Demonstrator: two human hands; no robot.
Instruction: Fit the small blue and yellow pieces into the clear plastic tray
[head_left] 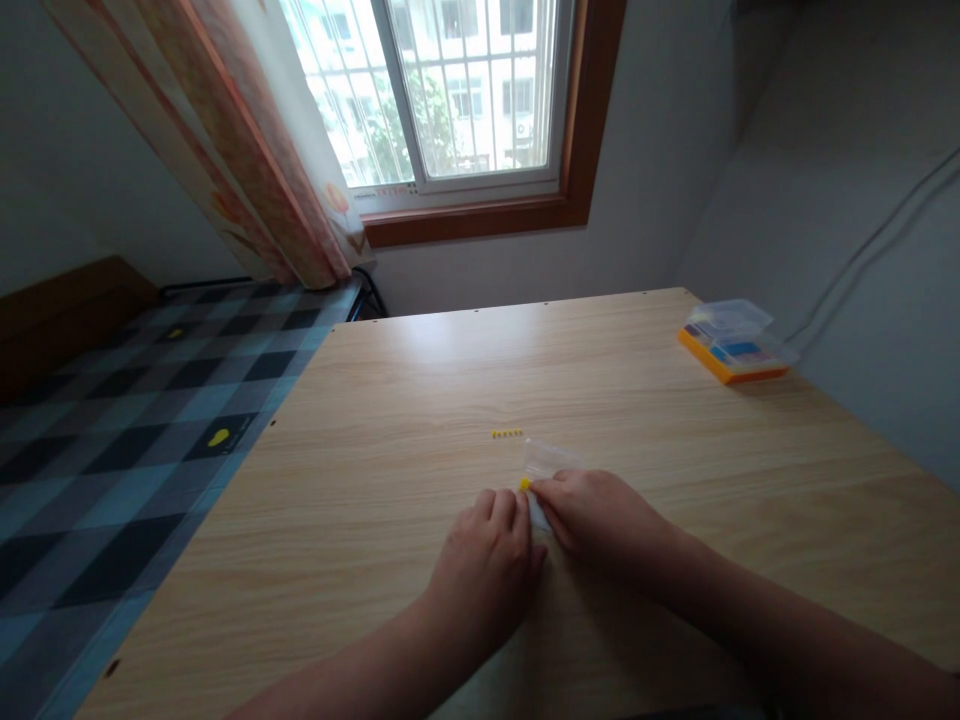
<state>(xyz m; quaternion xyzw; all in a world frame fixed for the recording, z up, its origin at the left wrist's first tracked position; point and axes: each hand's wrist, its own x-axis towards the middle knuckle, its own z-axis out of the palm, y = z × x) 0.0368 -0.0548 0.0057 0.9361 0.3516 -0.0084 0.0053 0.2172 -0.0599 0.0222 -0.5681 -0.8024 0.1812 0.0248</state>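
Left hand (489, 548) and right hand (604, 505) meet low over the wooden surface (390, 420), their fingertips almost together at a small clear bag (556, 455). The left rests with its fingers bent, index fingertip by the bag's near part; whether it pinches anything cannot be told. The right lies across the bag, thumb and index finger either side of the whitish near part, though how firmly they close is unclear. A yellow piece (525, 484) sits right at the fingertips, between the two hands. Just beyond, a short row of tiny yellow bits (507, 433) lies on the surface. At the far right corner stands an orange box (703, 358) with its clear lid (731, 318) raised. Left of the surface is a bed (142, 400) with a checked cover.
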